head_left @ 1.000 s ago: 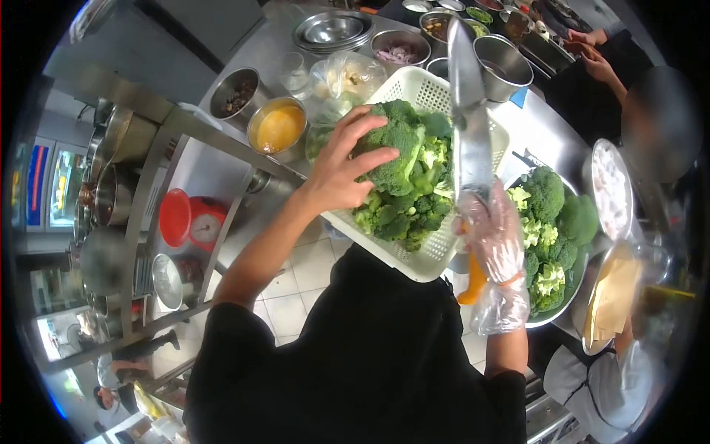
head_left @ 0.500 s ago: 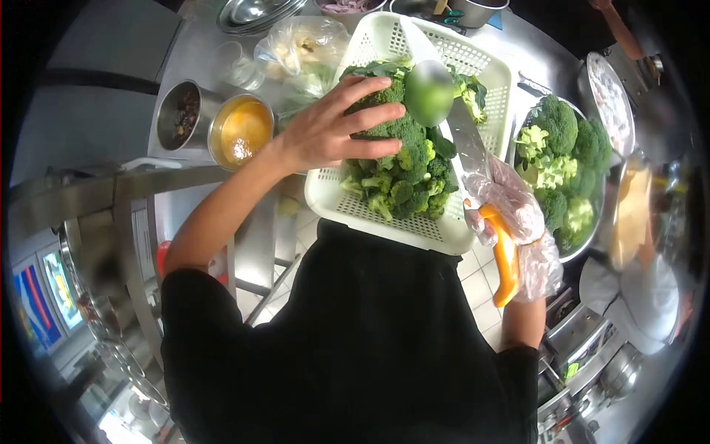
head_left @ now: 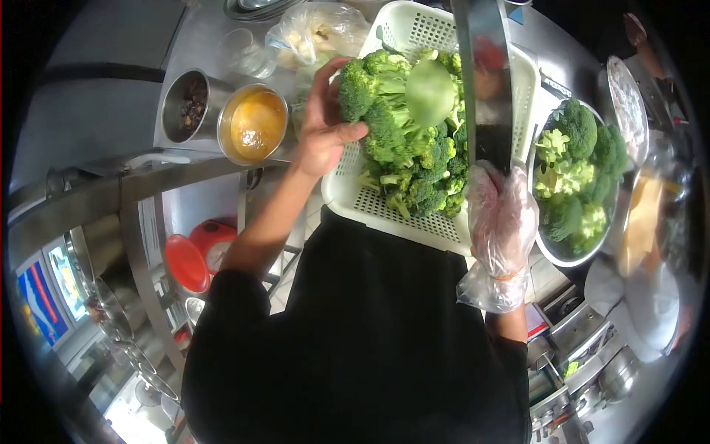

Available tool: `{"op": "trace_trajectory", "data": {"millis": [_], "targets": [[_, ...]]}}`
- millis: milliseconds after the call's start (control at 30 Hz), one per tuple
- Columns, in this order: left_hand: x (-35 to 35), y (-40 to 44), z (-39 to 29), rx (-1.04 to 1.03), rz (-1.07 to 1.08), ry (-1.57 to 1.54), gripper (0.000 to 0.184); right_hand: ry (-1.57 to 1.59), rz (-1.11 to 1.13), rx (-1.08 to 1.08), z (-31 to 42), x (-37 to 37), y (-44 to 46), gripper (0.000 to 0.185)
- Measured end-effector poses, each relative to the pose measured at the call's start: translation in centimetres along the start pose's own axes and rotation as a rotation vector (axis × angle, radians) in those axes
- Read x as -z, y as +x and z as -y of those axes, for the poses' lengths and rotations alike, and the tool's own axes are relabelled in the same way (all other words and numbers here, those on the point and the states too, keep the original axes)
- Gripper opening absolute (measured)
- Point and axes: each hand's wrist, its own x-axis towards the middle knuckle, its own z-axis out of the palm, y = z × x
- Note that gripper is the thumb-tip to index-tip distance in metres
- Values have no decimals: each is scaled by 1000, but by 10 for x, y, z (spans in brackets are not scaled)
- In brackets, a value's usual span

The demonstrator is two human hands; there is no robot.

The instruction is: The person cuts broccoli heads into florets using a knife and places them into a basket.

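A: What do the gloved fingers of the right hand [head_left: 503,222] have?
B: They're closed around the knife [head_left: 489,89], whose blade runs away beyond them, over the perforated basket [head_left: 342,189].
A: And the left hand [head_left: 325,133]?
B: Bare, half-open in a curve, its thumb against a broccoli head [head_left: 392,111] just right of it. The other fingertips seem tucked behind, but I can't see them properly.
A: Anything between the two hands?
B: Cut florets [head_left: 425,194] in the basket, under that head.
A: Farther out?
B: Right of the gloved fingers, a bowl [head_left: 563,259] of broccoli pieces [head_left: 580,174]. Left of the bare fingers, a metal pot [head_left: 223,137] of yellow liquid [head_left: 255,122]; beyond them, a plastic bag [head_left: 318,31].
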Motion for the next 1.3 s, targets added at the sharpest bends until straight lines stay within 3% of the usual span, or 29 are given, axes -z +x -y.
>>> {"op": "trace_trajectory", "data": {"millis": [67,167,200,233,300,333,433,500,567,600,700,767,833,900,933,967,1033,1067,1133,1167,1200,1267,1300], "targets": [[-1,-3,0,13,-16,-31,91,-170,-52,68,9,2,-4,30],[2,-7,1,44,-28,-169,84,330,-168,-171,16,-14,10,33],[-2,-8,-2,144,-50,-339,81,-21,-59,62,9,-15,16,33],[-6,-8,-4,246,-69,-508,79,-145,-15,155,2,-20,19,32],[-10,-5,-4,261,-87,-505,76,-382,41,359,-11,-29,24,31],[-8,-4,-1,232,-75,-447,77,-94,50,156,-10,-32,24,28],[-4,1,0,147,-90,-258,81,210,-74,29,-19,-36,13,23],[-3,11,0,-62,-20,46,85,431,264,-599,8,-7,24,25],[0,14,-1,-22,-39,-17,86,421,234,-599,2,-7,17,27],[0,14,-1,5,-43,-34,86,249,85,-278,0,-10,15,29],[-9,12,-4,97,-52,-115,86,-175,-111,45,8,-21,18,25],[-11,14,-1,159,-55,-178,87,-265,140,137,1,-26,25,25],[-4,21,3,-49,58,240,90,-200,55,70,3,-31,23,20],[-1,22,-1,-38,68,268,89,391,163,-570,11,-21,19,18],[6,23,1,-144,88,451,87,596,180,-644,21,-12,23,20],[10,26,1,-256,115,635,86,505,121,-524,25,-9,20,22],[7,27,-4,-239,123,640,85,318,43,-397,20,-10,17,15],[5,29,-6,-282,137,650,85,186,-10,-283,14,-19,17,20],[-3,27,-10,-325,170,644,84,-165,12,73,10,-25,26,27],[-4,26,-9,-333,180,638,84,-139,160,-55,-6,-35,20,26],[-2,26,-7,-301,191,652,87,116,179,-231,-14,-41,15,25],[1,27,-7,-313,231,741,86,339,202,-345,-15,-36,11,24],[-2,25,-8,-379,242,762,81,306,209,-306,-9,-29,10,23]]}}
